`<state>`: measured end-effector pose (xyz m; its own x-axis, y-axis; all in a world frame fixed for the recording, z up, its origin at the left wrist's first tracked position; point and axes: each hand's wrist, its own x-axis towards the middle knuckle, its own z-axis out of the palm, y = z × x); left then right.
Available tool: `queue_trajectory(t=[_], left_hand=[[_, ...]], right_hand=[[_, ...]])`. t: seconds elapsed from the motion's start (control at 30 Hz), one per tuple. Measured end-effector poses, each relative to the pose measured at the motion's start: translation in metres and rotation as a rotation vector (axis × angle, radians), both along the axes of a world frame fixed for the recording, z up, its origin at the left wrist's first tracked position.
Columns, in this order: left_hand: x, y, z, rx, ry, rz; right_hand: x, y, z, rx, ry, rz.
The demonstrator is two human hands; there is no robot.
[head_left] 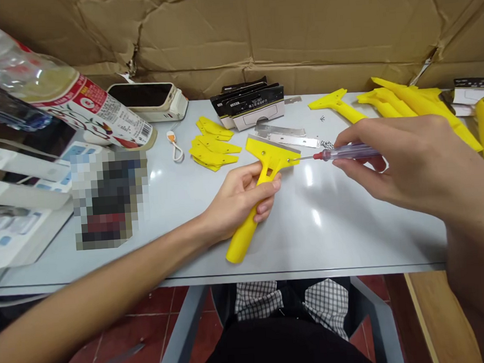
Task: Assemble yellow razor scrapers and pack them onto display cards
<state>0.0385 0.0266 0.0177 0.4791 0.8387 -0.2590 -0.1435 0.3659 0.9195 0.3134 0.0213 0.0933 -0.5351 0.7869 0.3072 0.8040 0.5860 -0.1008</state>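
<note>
My left hand (243,198) is wrapped round the handle of a yellow scraper (243,241), whose wide head points away from me. A metal blade (273,143) edges that head. In my right hand (406,164) is a screwdriver (350,152) with a clear purplish handle and a red collar. Its thin shaft reaches left, and the tip meets the right side of the scraper head at a screw hole. Small screws (326,144) lie in a heap behind the screwdriver. Loose metal blades (292,138) rest just beyond the scraper head.
Yellow plates (213,150) are piled left of the blades, near black-and-white packages (257,106). Several yellow scraper handles (406,101) lie at the back right. A bottle (91,106), a phone (145,95) and power strips (23,202) occupy the left. Cardboard (297,23) walls the back.
</note>
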Motion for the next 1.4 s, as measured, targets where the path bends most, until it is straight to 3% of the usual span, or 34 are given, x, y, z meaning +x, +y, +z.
queue_trajectory(t=[0.17,0.57,0.8,0.93,1.07,1.4], left_hand=[[0.001,0.001,0.0,0.003,0.002,0.015],[0.0,0.0,0.001,0.039,0.031,-0.012],[-0.007,0.004,-0.007,0.026,-0.074,-0.058],[-0.005,0.007,-0.007,-0.049,-0.154,0.0],[-0.003,0.008,-0.002,-0.064,-0.201,0.095],[-0.005,0.01,0.0,-0.002,-0.167,0.099]], right_hand=[[-0.005,0.001,0.0,0.005,-0.062,-0.037],[-0.004,0.005,0.006,-0.157,-0.09,-0.05],[0.002,0.018,-0.008,-0.247,-0.139,0.012],[0.002,0.022,-0.011,-0.343,-0.138,0.053],[0.01,0.024,-0.006,-0.312,-0.158,0.042],[0.032,0.037,-0.02,-0.361,-0.222,0.006]])
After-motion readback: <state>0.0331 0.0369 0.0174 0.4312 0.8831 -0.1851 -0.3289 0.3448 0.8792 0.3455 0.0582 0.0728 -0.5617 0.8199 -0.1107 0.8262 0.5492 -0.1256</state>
